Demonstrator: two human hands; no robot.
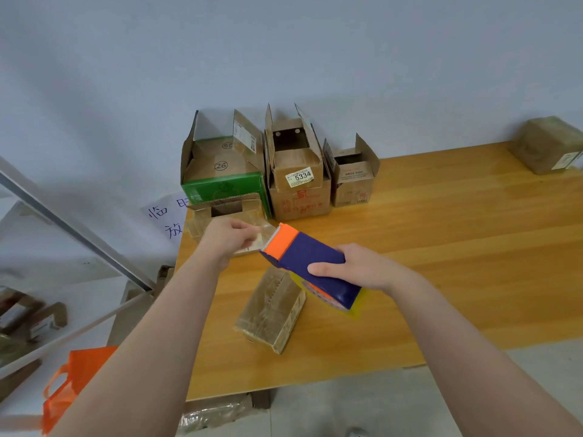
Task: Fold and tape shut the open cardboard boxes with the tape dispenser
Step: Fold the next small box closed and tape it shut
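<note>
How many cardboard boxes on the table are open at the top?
4. Three stand along the wall: the green box, the 5334-labelled box, the small box to its right. The fourth box sits before the green box, partly hidden by the left hand.

wall (94, 74) pale blue-grey | table (473, 247) yellow wood | floor (378, 405) grey

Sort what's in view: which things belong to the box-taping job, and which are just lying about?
Job: tape dispenser, gripped by the right hand; tape end, pinched by the left hand; open green box, open 5334 box, small open box, low open box.
Lying about: orange bag; handwritten sign; already sealed: near taped box, far taped box.
</note>
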